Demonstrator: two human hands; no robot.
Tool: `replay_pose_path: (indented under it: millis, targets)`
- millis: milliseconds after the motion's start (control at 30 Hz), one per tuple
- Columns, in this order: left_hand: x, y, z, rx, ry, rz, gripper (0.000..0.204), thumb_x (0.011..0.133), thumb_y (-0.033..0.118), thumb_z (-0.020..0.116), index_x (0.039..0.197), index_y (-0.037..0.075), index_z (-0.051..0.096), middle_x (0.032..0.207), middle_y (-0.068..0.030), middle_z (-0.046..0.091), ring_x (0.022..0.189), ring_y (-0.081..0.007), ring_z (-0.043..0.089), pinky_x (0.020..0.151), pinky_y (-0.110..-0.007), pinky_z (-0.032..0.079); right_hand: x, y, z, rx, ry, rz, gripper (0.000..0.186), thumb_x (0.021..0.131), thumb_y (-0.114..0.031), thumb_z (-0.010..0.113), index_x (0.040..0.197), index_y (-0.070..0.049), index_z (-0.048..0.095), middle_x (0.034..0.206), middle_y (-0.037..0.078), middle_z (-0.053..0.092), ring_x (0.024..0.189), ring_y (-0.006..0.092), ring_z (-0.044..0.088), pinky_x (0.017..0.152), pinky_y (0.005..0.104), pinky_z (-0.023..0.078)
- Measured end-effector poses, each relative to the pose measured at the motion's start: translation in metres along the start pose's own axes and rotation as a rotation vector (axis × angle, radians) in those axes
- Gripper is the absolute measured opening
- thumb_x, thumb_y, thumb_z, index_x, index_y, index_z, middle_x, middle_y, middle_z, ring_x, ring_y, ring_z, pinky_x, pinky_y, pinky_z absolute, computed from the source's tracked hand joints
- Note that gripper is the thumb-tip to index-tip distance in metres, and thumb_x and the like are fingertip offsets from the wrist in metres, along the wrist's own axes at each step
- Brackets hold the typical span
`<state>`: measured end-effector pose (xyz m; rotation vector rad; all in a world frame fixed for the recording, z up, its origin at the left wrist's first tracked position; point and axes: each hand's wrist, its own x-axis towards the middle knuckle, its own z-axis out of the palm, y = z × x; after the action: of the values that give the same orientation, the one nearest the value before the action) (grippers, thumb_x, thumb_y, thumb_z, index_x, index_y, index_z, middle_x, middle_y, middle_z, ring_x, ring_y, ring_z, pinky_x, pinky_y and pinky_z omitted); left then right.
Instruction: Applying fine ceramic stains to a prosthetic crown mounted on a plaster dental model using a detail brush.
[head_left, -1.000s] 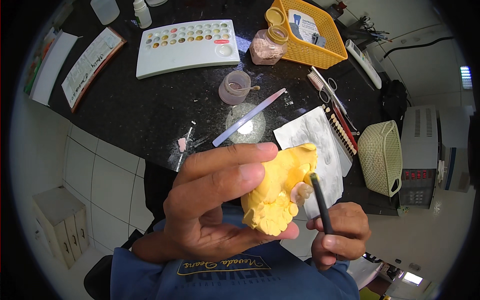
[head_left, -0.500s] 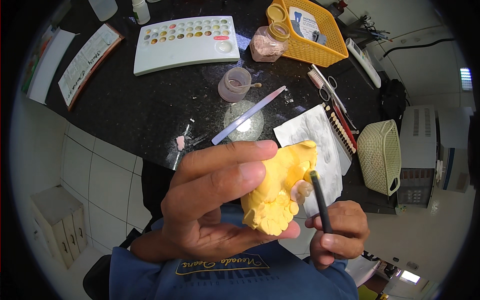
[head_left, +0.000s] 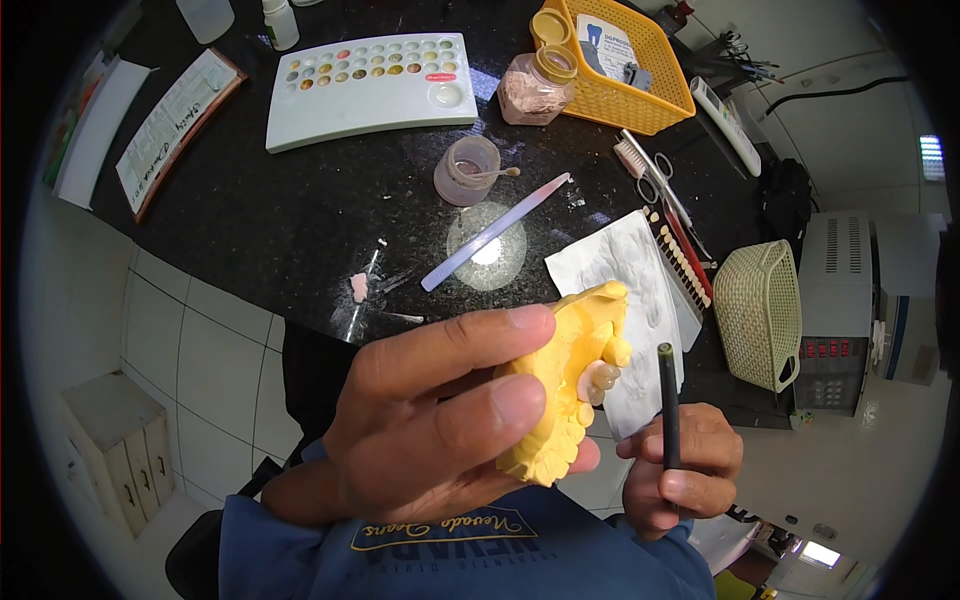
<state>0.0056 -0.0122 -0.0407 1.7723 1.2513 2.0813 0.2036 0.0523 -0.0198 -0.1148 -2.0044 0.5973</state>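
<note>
My left hand (head_left: 430, 410) grips a yellow dental cast (head_left: 562, 365), fingers on its near face and a fingertip showing below. A greyish-beige artificial tooth piece with a pink collar (head_left: 601, 379) sits among the cast's teeth on the right side. Closed around a slim black rod-shaped tool (head_left: 669, 410), my right hand (head_left: 690, 470) is just right of the cast. The tool stands nearly upright, its tip apart from the cast.
Beyond my hands, a lilac-handled tool (head_left: 495, 232) lies on the black worktop beside a small jar (head_left: 467, 172). White paper (head_left: 630, 290), a tooth shade guide (head_left: 683, 265) and scissors (head_left: 655, 182) are at right. A white palette (head_left: 370, 125), powder jar (head_left: 535, 92) and orange basket (head_left: 650, 115) stand farther back.
The black tool's tip has come away from the cast and shifted right. My left hand has tilted the cast, so its tooth row shows at a different angle.
</note>
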Motion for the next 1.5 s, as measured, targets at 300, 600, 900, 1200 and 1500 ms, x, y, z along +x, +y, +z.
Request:
replay_pose_path:
  millis: [300,600,900,1200,1500]
  targets:
    - [-0.002,0.014,0.006,-0.147,0.158,-0.12,0.055,0.064,0.0,0.081,0.11,0.003,0.051,0.113,-0.0215,0.05,0.092,-0.0269,0.063,0.073,-0.03,0.059,0.005,-0.001,-0.005,-0.013,-0.108,-0.031,0.024,0.084,-0.027,0.067,0.094,-0.006,0.064,0.085,0.013,0.06,0.055,0.0159,0.063,0.046,0.0226,0.053]
    - [-0.004,0.018,0.007,-0.165,0.159,-0.156,0.052,0.065,0.0,0.08,0.108,0.003,0.052,0.113,-0.0216,0.05,0.091,-0.0265,0.064,0.071,-0.029,0.059,0.001,-0.001,0.002,0.006,-0.065,-0.062,0.023,0.083,-0.026,0.068,0.095,-0.005,0.066,0.088,0.014,0.06,0.056,0.0167,0.063,0.047,0.0224,0.053]
    - [-0.003,0.014,0.007,-0.146,0.167,-0.109,0.052,0.066,0.001,0.08,0.109,0.003,0.051,0.112,-0.0219,0.051,0.091,-0.0254,0.063,0.072,-0.029,0.059,0.01,-0.002,-0.004,-0.022,-0.214,0.014,0.023,0.083,-0.024,0.068,0.095,-0.005,0.066,0.086,0.013,0.061,0.057,0.0161,0.063,0.046,0.0225,0.052]
    - [-0.008,0.013,-0.005,-0.057,-0.047,-0.129,0.084,0.066,0.015,0.082,0.133,0.012,0.031,0.122,-0.0204,0.043,0.099,-0.0282,0.063,0.079,-0.039,0.058,0.013,-0.002,-0.007,0.019,-0.235,0.005,0.024,0.083,-0.024,0.068,0.096,-0.005,0.066,0.087,0.014,0.061,0.058,0.0168,0.063,0.047,0.023,0.053]
    - [-0.003,0.019,0.006,-0.144,0.136,-0.145,0.047,0.069,-0.006,0.075,0.109,0.001,0.051,0.114,-0.023,0.049,0.093,-0.0266,0.063,0.072,-0.028,0.058,0.012,-0.002,-0.007,0.0,-0.251,0.013,0.026,0.083,-0.027,0.068,0.097,-0.005,0.065,0.086,0.014,0.06,0.058,0.0169,0.063,0.046,0.0226,0.053]
